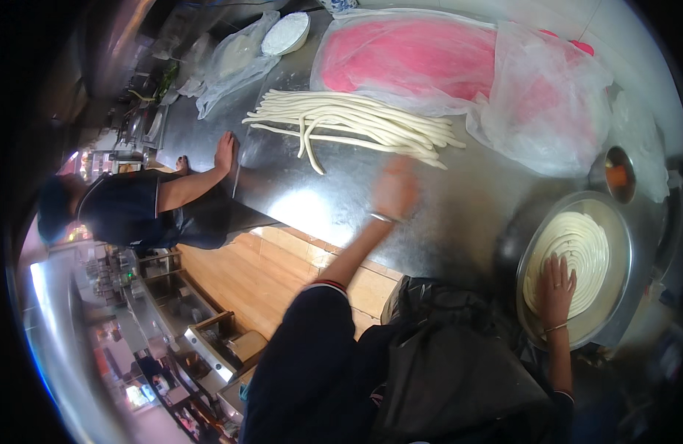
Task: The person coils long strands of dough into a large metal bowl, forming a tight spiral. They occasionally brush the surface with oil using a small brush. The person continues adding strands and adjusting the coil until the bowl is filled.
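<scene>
My left hand [397, 188], blurred, is over the steel worktop [319, 211], close to the near right end of a pile of long white dough ropes [363, 119]. Its fingers are too smeared to tell whether they grip a rope. One rope bends back over the others toward me. My right hand [557, 283], with a ring and a bangle, lies flat with extended fingers on a coil of dough rope [588, 250]. That coil winds in a spiral inside a wide metal basin [624, 277] at the right. The dough looks glossy.
Pink material [408, 53] lies under clear plastic sheeting [552, 100] along the back. A bowl of white powder [286, 33] stands back left. Beside the basin is a metal cup [620, 175] with orange contents. A co-worker [125, 205] leans hands on the worktop at left.
</scene>
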Demonstrator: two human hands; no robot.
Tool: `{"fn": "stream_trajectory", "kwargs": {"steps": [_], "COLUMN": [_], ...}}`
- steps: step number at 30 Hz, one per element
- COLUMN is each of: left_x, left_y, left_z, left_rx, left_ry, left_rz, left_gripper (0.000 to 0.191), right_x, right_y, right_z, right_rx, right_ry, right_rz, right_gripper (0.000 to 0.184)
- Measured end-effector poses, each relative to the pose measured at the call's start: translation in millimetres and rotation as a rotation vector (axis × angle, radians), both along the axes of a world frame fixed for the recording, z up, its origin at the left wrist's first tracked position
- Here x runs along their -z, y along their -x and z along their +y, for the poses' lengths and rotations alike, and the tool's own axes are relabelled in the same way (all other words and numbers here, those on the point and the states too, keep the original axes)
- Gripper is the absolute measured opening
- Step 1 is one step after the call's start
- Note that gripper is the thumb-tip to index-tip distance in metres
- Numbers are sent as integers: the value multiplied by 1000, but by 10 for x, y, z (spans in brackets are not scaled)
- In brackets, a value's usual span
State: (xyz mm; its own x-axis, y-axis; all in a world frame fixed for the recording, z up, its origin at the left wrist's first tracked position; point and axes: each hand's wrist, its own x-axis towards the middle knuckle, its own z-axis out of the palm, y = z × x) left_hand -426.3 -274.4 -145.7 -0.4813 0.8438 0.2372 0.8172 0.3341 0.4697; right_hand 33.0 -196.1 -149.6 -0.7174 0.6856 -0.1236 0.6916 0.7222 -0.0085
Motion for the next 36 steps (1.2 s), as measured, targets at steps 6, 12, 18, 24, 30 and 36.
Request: {"fn": "stream_trajectory", "kwargs": {"steps": [6,12,18,24,30,36], "left_x": [454,597,664,556,-700,-2568], "left_y": [2291,2509,2622,2823,1575,188], "left_z": [-354,-382,-575,-565,-21,24], "left_rx": [-713,-830,-547,-415,-196,849], "left_ry": [244,270,278,182,-151,134], "left_rz": [86,-19,340,-8,-1223,-1091], "left_gripper": [31,27,21,18,32,30], "right_x": [-283,-605,-902,-1040,-934,-1150], "right_y": [199,487,1011,1547,1902,2166], "right_z": [-9,-97,-87,-20,-117,64], "right_rx": [106,380,369,131,102,184], "right_ry": [118,87,85,105,256,133], "right_rz": [97,374,483,716,590,987], "right_gripper": [54,43,33,30,47,70]}}
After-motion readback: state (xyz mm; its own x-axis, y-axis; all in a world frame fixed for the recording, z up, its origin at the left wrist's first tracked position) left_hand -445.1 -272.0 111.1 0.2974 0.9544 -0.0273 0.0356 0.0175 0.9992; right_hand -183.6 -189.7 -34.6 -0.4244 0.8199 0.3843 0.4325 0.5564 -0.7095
